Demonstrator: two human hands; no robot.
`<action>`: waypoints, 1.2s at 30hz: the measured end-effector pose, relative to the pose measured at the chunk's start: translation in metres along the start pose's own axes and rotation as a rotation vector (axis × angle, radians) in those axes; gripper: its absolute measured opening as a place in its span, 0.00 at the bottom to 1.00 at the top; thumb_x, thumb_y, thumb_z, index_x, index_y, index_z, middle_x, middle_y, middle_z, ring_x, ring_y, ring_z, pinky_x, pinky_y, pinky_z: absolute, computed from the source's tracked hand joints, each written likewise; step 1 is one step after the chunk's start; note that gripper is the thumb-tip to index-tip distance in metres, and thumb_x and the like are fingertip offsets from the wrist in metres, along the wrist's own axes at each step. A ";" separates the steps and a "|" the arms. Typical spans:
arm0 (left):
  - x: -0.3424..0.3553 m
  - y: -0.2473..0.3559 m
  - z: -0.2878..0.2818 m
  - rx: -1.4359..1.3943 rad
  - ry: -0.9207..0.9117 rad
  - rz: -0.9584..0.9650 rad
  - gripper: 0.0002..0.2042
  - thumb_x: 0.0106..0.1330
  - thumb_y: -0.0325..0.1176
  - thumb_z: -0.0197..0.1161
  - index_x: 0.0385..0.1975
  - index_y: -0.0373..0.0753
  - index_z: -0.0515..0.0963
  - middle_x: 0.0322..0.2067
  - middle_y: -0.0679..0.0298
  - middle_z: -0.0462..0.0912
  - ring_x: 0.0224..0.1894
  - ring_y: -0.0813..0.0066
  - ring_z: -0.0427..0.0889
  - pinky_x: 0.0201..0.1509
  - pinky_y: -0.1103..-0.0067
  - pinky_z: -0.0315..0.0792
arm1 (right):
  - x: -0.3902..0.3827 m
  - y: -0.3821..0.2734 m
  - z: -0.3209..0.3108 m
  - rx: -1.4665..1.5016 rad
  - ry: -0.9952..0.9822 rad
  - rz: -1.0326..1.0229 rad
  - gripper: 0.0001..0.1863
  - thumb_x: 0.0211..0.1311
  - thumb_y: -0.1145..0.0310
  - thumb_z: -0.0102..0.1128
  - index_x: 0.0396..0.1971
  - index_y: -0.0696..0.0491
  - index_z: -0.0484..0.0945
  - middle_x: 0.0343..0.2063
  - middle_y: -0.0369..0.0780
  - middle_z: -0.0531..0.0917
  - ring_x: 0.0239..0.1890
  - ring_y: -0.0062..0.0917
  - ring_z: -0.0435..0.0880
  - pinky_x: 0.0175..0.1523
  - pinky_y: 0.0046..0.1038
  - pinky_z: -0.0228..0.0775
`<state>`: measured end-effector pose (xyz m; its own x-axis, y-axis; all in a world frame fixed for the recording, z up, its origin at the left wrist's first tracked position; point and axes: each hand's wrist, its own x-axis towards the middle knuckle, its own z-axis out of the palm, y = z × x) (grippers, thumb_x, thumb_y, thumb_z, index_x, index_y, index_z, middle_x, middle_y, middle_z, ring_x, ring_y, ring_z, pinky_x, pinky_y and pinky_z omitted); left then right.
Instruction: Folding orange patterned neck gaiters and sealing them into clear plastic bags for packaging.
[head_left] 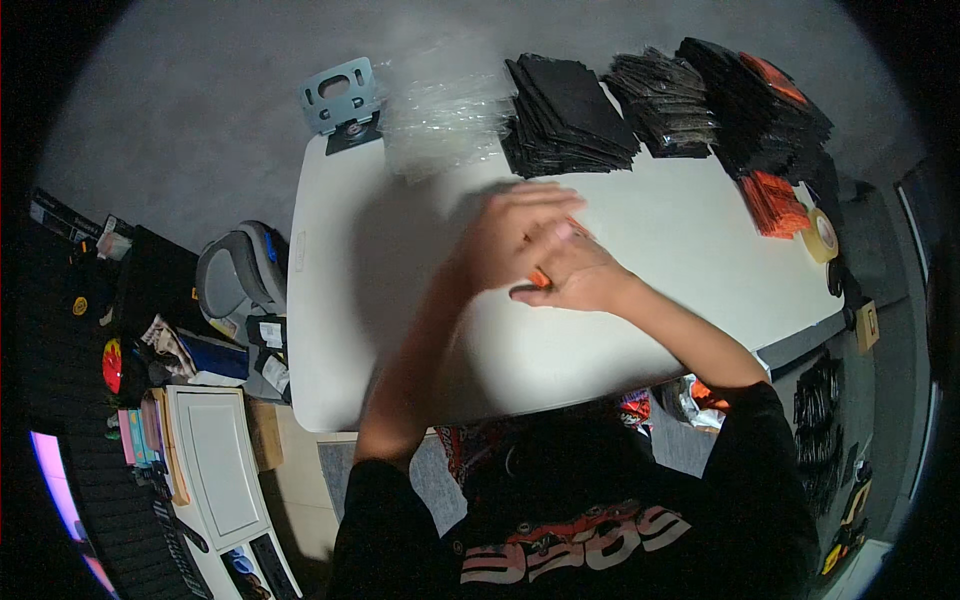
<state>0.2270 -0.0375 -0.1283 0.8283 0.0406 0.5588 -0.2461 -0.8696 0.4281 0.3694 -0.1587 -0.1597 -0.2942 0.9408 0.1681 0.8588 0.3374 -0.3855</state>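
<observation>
Over the middle of the white table [650, 320], my left hand [500, 235] lies across my right hand [570, 275], its fingers stretched out and blurred by motion. My right hand holds a small orange item [540, 277], mostly hidden between the two hands. Beyond them stand a pile of clear plastic bags [445, 120] and a stack of flat black pieces [570, 115]. To the right lies a stack of orange pieces [770, 205].
At the back are a grey metal stand [340, 90], wrapped black packs [660, 100] and a larger black stack [750, 120]. A tape roll [820, 235] sits on the right edge. A grey seat [230, 275] and white cabinet [215, 460] are at left.
</observation>
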 end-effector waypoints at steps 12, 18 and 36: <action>-0.012 -0.049 0.026 -0.105 0.005 -0.311 0.15 0.70 0.26 0.56 0.51 0.34 0.85 0.54 0.52 0.87 0.58 0.52 0.84 0.68 0.64 0.72 | -0.045 0.009 -0.005 -0.250 -0.077 -0.061 0.47 0.64 0.25 0.51 0.76 0.41 0.66 0.76 0.55 0.59 0.78 0.63 0.48 0.81 0.58 0.42; -0.014 -0.060 0.038 0.009 0.006 -0.293 0.15 0.69 0.22 0.56 0.51 0.35 0.86 0.53 0.54 0.87 0.57 0.55 0.83 0.69 0.65 0.70 | -0.041 0.016 -0.014 -0.220 -0.160 -0.098 0.48 0.61 0.23 0.53 0.77 0.36 0.64 0.79 0.52 0.54 0.79 0.66 0.44 0.80 0.59 0.43; -0.021 -0.072 0.017 -0.011 0.067 -0.373 0.10 0.69 0.30 0.63 0.46 0.37 0.87 0.43 0.52 0.89 0.48 0.54 0.86 0.59 0.64 0.75 | -0.097 0.040 -0.019 0.117 0.121 -0.079 0.41 0.60 0.54 0.68 0.71 0.55 0.70 0.71 0.46 0.72 0.71 0.47 0.72 0.76 0.43 0.64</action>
<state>0.2361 0.0158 -0.1833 0.8271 0.3863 0.4083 0.0608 -0.7836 0.6182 0.4398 -0.2373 -0.1745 -0.3000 0.9030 0.3076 0.7783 0.4181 -0.4684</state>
